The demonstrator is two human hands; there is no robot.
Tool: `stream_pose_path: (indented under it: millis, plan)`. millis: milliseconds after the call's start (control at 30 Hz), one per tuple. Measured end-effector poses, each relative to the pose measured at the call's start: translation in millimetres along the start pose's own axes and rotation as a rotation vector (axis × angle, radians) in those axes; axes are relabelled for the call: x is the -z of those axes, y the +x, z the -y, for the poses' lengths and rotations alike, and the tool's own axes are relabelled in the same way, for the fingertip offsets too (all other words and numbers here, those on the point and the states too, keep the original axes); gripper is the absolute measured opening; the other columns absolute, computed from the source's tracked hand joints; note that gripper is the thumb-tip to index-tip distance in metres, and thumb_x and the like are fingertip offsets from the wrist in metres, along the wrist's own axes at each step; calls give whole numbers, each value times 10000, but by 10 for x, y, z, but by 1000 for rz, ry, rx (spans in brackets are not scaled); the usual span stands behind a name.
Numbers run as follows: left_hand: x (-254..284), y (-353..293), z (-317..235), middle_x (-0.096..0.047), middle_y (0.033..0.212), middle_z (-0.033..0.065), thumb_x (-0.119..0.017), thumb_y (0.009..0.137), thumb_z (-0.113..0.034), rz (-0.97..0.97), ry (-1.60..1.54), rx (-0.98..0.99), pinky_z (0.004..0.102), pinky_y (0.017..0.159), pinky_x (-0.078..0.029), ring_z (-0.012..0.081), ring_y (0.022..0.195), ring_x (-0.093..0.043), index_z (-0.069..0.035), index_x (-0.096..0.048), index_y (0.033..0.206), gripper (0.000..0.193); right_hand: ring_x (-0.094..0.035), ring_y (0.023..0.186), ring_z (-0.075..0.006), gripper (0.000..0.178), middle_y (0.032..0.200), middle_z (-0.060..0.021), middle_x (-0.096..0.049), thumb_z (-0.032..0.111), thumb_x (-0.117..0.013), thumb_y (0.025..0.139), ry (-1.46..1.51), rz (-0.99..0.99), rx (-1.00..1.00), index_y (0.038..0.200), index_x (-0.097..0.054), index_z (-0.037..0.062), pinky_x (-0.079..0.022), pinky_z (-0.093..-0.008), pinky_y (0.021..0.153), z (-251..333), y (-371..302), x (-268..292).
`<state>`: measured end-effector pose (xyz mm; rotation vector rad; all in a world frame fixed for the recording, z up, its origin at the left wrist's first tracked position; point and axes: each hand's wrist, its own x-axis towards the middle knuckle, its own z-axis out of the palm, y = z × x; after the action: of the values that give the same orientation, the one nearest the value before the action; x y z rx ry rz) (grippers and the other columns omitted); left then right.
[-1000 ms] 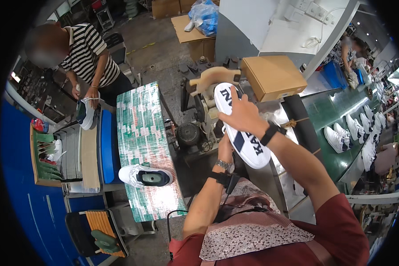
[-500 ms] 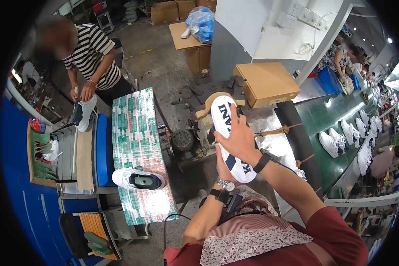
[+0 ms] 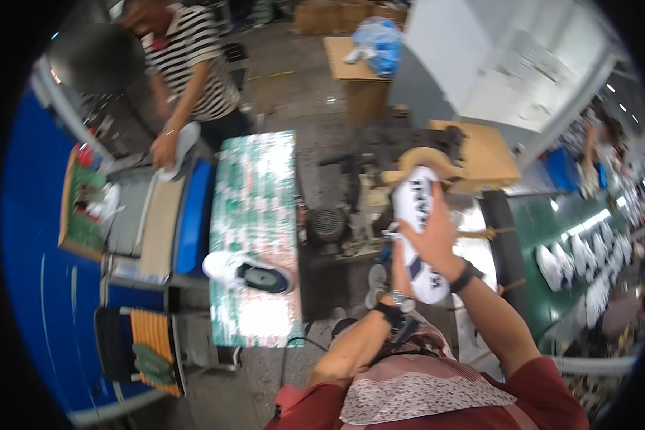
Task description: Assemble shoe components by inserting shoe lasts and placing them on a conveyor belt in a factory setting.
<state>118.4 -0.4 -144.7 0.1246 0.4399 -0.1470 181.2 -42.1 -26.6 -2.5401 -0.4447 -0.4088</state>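
A white sneaker [image 3: 413,204] is held out in front of me, its white sole with dark lettering turned up. My right hand [image 3: 437,240] wraps the sole's right edge, thumb lying across the sole. On the left side my left hand [image 3: 400,276] grips the shoe lower down, its fingers partly hidden. The far end of the shoe overlaps a tan wheel [image 3: 424,158] of a machine; whether they touch I cannot tell. A second white sneaker with a dark collar [image 3: 222,266] lies on the table [image 3: 254,204] to my left.
A co-worker [image 3: 211,79] handles a shoe at the far left, by a blue-edged bench [image 3: 196,215]. Beyond the machine's motor [image 3: 327,223] stands a cardboard box [image 3: 487,154]. White shoes [image 3: 550,267] line a green conveyor [image 3: 534,312] at right. A chair [image 3: 145,330] stands lower left.
The surroundings have shifted right in the view. My right hand has gone from fingers spread over the sole to gripping its edge. The co-worker has leaned in.
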Motion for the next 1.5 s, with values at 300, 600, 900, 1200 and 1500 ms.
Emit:
stream_pose_path:
  millis: [300,600,900,1200,1500]
  plan:
    - [-183,100,-47,-667,1321,106,-383,1043,-675,295,-128,53,376,1009,-522,242,1152,-662,-88,-506,1490,748,-619,1173,-432,1000,1361,-278,-578,332,-788,841,-51,-66,70,1614,-240,14,-514,-468,968,32,81,-127]
    - [4,178,-198,-749,1017,81,-425,995,-745,375,-45,258,309,687,-557,154,773,-686,-57,-659,1320,796,-674,1086,-208,589,1168,-119,-701,547,-464,1062,523,786,-707,1340,-575,40,-529,-401,963,-165,1471,298]
    - [-54,-162,-685,-741,985,34,-520,944,-772,303,91,215,294,745,-548,146,801,-697,-37,-715,1227,811,-690,930,-196,544,1029,-69,-715,440,-906,750,-238,1266,-375,1135,-697,117,-552,-345,887,226,2412,-668]
    - [-454,-987,-1030,-751,937,229,-755,779,-673,-419,1306,-335,472,761,-591,381,884,-748,17,-650,1155,792,-613,1235,-359,914,1313,-172,-611,95,-951,417,-359,817,461,1285,-668,81,-478,-411,1070,31,2311,-561]
    - [-187,-922,-881,-717,871,309,-831,711,-550,-362,1297,-633,497,802,-591,455,831,-724,61,-710,989,682,-604,1161,-367,780,1185,-175,-617,24,-813,441,-215,720,751,1202,-646,61,-491,-426,996,-218,2375,-763]
